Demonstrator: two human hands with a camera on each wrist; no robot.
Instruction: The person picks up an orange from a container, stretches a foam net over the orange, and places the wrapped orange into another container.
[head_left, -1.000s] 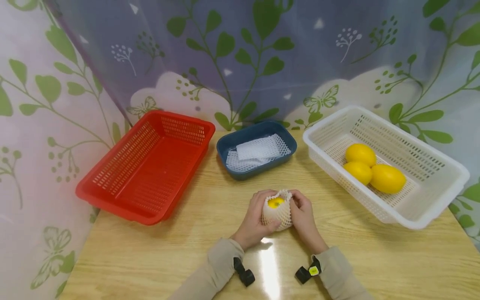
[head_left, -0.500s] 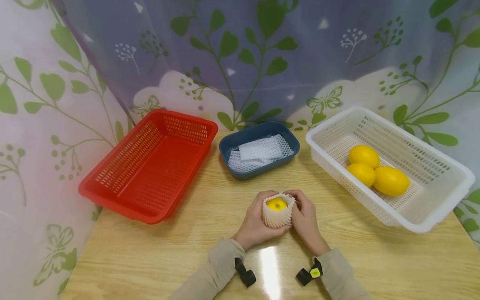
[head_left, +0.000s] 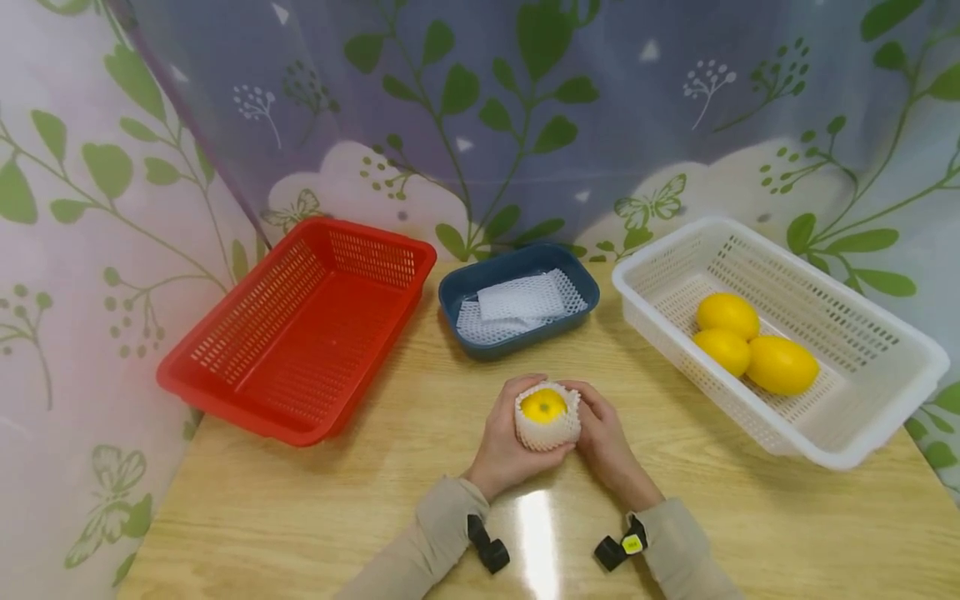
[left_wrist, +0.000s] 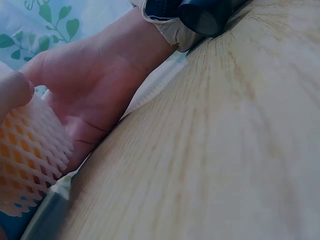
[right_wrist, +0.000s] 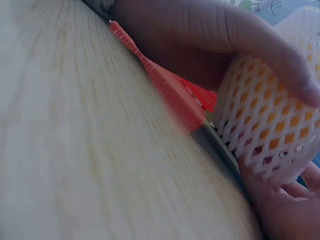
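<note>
Yellow fruit is sitting inside a white foam net, top showing above the rim, held between both hands over the near middle of the table. Left hand is cupping the net from its side, thumb lying across the near face. Right hand is curling round the opposite side. Both are grasping the netted fruit.

Versus half a second ago: more yellow is showing at the top, the net is sitting slightly further left, and the fruit's top is facing the head camera more. Baskets and tray are staying put.

Left wrist view is adding the right palm, close against the net, with yellow showing through the holes. Right wrist view is adding the diamond mesh up close and a thumb pressing on it; the head view isn't resolving holes that clearly. Whether the net is touching the table, cannot tell.

Further out: blue tray is standing just beyond the hands, holding more flat nets. White basket is standing on the right, three fruits clustering inside. Red basket is standing on the left. Leaf-print cloth is hanging behind.
</note>
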